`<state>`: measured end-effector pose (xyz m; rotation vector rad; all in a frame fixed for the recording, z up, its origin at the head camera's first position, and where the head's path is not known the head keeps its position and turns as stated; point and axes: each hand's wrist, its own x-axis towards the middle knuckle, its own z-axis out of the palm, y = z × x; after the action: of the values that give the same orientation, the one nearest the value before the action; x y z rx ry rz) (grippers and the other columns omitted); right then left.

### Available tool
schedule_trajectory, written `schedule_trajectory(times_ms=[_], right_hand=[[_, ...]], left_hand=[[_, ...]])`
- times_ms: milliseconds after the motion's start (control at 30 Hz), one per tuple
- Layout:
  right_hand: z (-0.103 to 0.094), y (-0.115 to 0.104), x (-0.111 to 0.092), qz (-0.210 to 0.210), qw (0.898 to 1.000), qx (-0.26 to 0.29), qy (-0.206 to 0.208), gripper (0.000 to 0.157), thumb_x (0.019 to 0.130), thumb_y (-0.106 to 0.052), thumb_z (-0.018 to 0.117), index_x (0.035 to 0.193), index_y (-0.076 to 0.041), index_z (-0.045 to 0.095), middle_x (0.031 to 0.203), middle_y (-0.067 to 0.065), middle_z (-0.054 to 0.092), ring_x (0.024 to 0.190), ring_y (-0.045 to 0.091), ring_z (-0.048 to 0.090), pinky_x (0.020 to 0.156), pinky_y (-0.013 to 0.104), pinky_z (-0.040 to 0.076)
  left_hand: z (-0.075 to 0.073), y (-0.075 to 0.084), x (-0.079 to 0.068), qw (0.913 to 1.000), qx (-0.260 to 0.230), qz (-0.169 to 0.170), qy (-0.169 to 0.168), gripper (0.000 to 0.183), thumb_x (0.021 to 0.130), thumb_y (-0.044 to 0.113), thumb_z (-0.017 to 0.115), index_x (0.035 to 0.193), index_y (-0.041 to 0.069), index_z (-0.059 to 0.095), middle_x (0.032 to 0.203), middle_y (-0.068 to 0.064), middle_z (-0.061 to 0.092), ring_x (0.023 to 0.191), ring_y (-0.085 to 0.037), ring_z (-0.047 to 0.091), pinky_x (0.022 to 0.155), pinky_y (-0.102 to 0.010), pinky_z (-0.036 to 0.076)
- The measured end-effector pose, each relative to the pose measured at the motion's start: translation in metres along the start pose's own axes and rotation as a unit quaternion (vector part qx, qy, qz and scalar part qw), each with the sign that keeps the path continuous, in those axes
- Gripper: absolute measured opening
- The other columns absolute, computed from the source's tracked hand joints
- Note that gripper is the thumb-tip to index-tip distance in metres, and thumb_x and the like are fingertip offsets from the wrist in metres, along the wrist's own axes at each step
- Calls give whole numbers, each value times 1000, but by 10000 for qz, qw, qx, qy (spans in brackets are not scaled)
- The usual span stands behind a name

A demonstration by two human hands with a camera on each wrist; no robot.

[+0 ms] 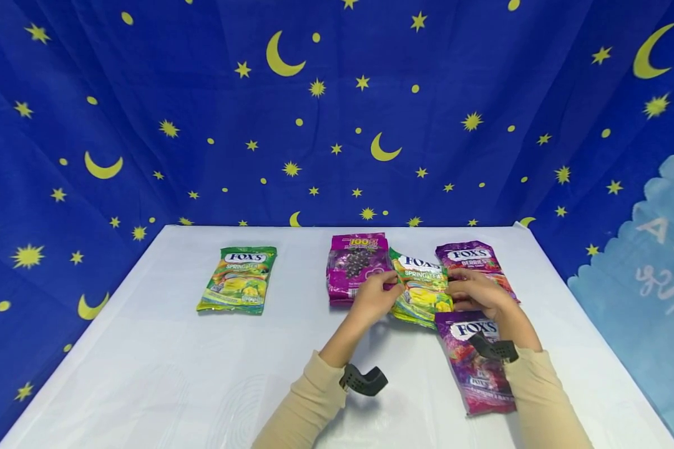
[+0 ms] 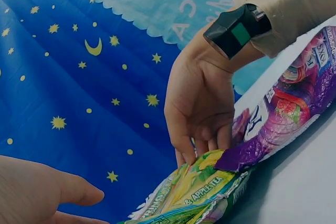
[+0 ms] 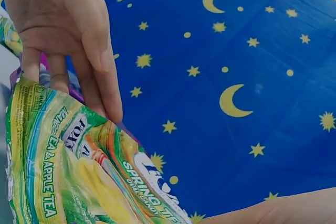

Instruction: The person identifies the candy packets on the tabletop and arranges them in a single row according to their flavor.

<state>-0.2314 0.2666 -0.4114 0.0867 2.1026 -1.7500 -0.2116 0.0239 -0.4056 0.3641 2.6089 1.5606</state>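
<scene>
Blue curtain (image 1: 337,103) with yellow moons and stars stands behind a white table (image 1: 146,374). Lower berry bag (image 1: 472,380) lies on the table at near right, partly under the right forearm. Upper berry bag (image 1: 474,252) lies beyond it. Grape bag (image 1: 358,259) lies left of centre rear. Green bag (image 1: 418,290) is located between the grape bag and upper berry bag, tilted, with both hands at its sides. Second green bag (image 1: 238,280) lies well apart at left. Left hand (image 1: 375,298): fingers extended, touching the bag's left edge. Right hand (image 1: 483,294): fingers at the right edge; grip cannot be determined.
</scene>
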Motion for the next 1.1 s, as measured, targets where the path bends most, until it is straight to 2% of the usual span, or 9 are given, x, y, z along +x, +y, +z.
schedule_trajectory(times_ms=[200, 367, 500, 600, 700, 933, 1100], right_hand=[[1, -3, -2, 28, 9999, -6, 124, 66, 91, -5, 58, 145, 8, 21, 87, 4, 59, 71, 9, 62, 66, 30, 58], [3, -7, -5, -255, 9996, -54, 100, 65, 93, -6, 55, 143, 11, 18, 93, 6, 58, 77, 9, 63, 70, 31, 58], [4, -14, -10, -429, 9989, -176, 87, 64, 93, -8, 56, 141, 12, 19, 104, 12, 52, 81, 11, 62, 75, 33, 58], [2, -19, -17, -523, 9976, -438, 132, 65, 93, -10, 58, 142, 11, 21, 109, 16, 48, 84, 12, 61, 76, 33, 58], [-1, -25, -24, -618, 9955, -693, 160, 66, 92, -12, 59, 142, 11, 23, 113, 20, 51, 87, 14, 60, 77, 33, 57], [0, -34, -31, -677, 9941, -834, 135, 69, 90, -10, 61, 143, 12, 22, 128, 32, 48, 92, 18, 62, 79, 34, 57], [4, -38, -35, -731, 9921, -982, 262, 69, 91, -10, 61, 144, 12, 23, 135, 36, 42, 94, 15, 60, 80, 33, 56]], left_hand=[[-1, 1, -1, 9999, -142, 69, 63, 41, 94, 16, 61, 130, -3, 57, 114, -10, 65, 102, -22, 60, 88, -31, 51], [-4, 1, -2, 9996, -233, 34, 127, 44, 94, 17, 60, 133, -3, 54, 115, -10, 65, 102, -21, 60, 90, -32, 50], [-7, 1, -1, 9993, -341, -63, 159, 47, 94, 19, 59, 135, -3, 52, 113, -8, 65, 88, -14, 61, 81, -28, 52], [-8, 1, -2, 9978, -654, -107, 41, 47, 94, 17, 59, 136, -4, 51, 105, -7, 66, 75, -12, 60, 68, -27, 54], [-8, 3, -3, 9941, -1056, -211, -139, 47, 95, 15, 59, 137, -5, 49, 98, -7, 65, 69, -12, 60, 62, -30, 58], [-10, 5, -3, 9854, -1576, -585, -269, 47, 99, 14, 53, 142, -2, 43, 99, -8, 63, 67, -13, 58, 59, -31, 58], [-12, 3, -2, 9799, -1861, -681, -233, 45, 98, 12, 56, 141, 1, 47, 101, -9, 62, 68, -15, 59, 57, -32, 58]])
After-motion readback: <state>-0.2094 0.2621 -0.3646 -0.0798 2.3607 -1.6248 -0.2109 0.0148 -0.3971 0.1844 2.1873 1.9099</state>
